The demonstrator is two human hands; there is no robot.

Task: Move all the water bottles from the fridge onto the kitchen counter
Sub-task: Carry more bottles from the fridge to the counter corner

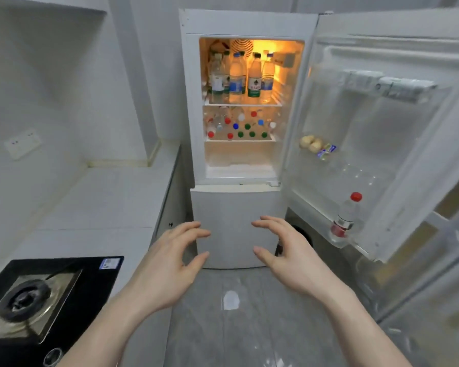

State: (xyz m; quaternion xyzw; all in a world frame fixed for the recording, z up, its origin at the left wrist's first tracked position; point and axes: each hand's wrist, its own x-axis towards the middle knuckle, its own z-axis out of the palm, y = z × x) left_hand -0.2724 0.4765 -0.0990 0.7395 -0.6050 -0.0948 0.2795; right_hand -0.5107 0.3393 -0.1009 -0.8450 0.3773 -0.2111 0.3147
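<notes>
**Water bottles: all in fridge, none on counter, hands empty**

Water bottles stand upright, packed close on the top shelf of the fridge, door swung open to the right. A second batch fills the shelf below, seen mostly as coloured caps (red, blue, green, white). One more bottle with a red cap sits in the lower door rack. Kitchen counter runs along the left, right beside the fridge, with a gas hob at its near end.

Handling, my guess: clear plastic, full ones moderately heavy, thin walls give under squeeze, maybe damp and slick from the cold. Grip round the mid-body at the label, or the neck under the cap when neighbours crowd. Front row first; pulling a rear one risks toppling others.

Left hand and right hand are both raised in front of the closed lower door, palms facing each other, fingers spread and lightly curved, gripping nothing, well short of the shelves.
</notes>
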